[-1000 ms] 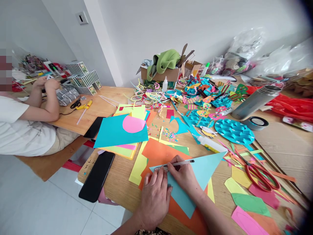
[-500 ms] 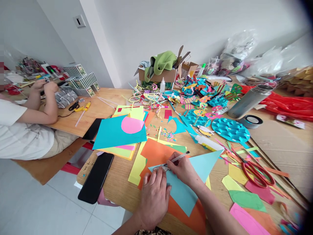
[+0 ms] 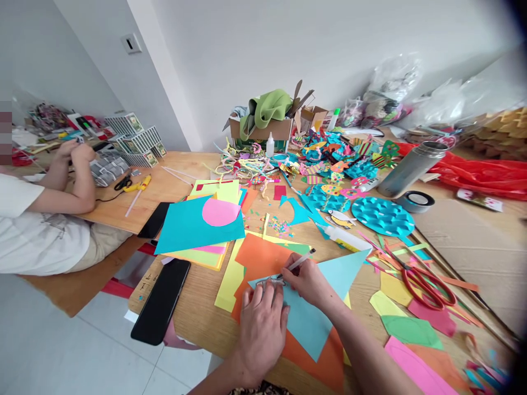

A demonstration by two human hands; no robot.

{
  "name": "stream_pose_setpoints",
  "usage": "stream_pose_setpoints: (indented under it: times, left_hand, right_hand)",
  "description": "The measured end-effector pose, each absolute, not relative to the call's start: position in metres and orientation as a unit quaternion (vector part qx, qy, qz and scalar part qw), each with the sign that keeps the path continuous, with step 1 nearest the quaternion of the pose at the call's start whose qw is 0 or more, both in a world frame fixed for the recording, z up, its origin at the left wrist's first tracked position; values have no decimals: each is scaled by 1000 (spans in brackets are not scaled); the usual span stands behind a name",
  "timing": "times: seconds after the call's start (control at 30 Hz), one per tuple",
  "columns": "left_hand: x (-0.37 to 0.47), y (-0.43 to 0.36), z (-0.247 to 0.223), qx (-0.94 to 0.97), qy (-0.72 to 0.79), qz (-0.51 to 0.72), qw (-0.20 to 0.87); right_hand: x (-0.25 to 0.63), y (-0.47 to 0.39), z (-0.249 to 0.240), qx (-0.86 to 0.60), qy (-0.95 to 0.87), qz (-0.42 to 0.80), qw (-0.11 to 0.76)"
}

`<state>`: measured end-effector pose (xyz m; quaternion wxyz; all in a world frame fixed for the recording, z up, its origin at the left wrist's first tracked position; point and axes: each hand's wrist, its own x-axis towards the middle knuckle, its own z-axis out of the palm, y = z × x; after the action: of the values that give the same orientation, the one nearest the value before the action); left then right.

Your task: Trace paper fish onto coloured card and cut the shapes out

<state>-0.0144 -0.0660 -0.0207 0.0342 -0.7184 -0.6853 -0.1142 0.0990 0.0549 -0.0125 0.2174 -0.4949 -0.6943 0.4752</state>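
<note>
A light blue paper [image 3: 317, 329] lies over an orange sheet [image 3: 263, 249] and a yellow one. Flat on the blue paper, my left hand [image 3: 263, 323] has its fingers stretched out, with a small grey patterned piece [image 3: 269, 280] partly hidden at its fingertips. My right hand [image 3: 307, 280] is closed round a pen [image 3: 302, 258], whose tip rests beside that piece; a dark curved line shows there. Right of my hands are a glue bottle [image 3: 348, 240] and red-handled scissors [image 3: 428, 286].
Coloured sheets [image 3: 185, 225] and a black phone [image 3: 161, 302] lie on the left. Paper scraps [image 3: 411, 329], a steel flask [image 3: 411, 169] and blue discs [image 3: 382, 216] are on the right. At the far left, a person's hands [image 3: 76, 153] work beside stacked boxes.
The view has shifted slightly. My right hand and the pen have moved a little along the grey piece; my left hand stays flat on the paper.
</note>
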Motion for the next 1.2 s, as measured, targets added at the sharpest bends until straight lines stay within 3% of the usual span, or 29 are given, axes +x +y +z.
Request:
stream_pose_setpoints:
  times: [0.7, 1.2]
  left_hand:
    - [-13, -63, -20, -723, -683, -106, 20]
    - [-12, -59, -20, -717, -688, -102, 41]
  right_hand:
    - [98, 55, -11, -499, -729, 410, 227]
    - [101, 57, -7, -491, -699, 467, 231]
